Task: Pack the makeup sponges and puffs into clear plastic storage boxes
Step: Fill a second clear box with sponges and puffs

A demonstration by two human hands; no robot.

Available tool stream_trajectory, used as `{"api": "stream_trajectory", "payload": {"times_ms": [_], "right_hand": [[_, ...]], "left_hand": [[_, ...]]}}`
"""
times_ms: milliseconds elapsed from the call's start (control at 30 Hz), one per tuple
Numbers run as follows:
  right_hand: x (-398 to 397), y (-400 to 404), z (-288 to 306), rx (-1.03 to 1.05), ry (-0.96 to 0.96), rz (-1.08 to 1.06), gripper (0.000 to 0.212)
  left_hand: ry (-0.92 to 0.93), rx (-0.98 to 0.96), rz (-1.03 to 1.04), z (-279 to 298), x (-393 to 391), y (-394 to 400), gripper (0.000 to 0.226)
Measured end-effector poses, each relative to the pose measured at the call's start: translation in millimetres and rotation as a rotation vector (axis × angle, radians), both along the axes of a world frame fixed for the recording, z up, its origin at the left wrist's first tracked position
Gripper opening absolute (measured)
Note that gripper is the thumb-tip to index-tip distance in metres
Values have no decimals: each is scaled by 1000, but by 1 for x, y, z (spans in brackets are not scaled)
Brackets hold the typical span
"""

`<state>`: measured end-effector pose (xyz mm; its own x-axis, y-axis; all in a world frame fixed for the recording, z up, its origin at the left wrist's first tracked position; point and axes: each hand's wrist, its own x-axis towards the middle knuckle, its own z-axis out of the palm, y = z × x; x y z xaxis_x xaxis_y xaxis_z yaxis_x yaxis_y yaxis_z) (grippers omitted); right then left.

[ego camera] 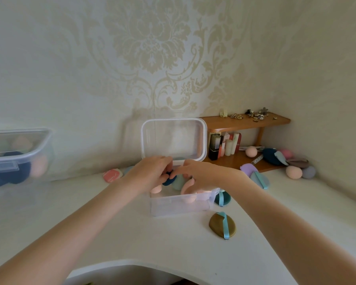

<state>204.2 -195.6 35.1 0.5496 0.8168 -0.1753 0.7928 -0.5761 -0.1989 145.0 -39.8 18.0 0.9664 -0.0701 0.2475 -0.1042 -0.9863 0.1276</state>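
Both hands' fingers [164, 171] around dark puff [170, 181] (over open box [179, 204]).

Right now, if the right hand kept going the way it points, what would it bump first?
Probably the dark blue puff in the open clear box. The right hand points leftward at it, toward the left hand; depth is hard to judge.
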Motion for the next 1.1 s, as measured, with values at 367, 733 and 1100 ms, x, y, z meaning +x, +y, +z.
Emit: {"api": "stream_trajectory", "payload": {"times_ms": [367, 733, 1100], "right_hand": [[4, 2, -4, -14, -57, 53, 45], [3, -1, -5, 54, -92, 17, 52], [1, -5, -3, 133, -27, 0, 31]], "left_hand": [[209, 227, 63, 4, -1, -3, 26], [276, 127, 69, 8, -1, -5, 25], [233, 197, 11, 2, 6, -2, 37]]}}
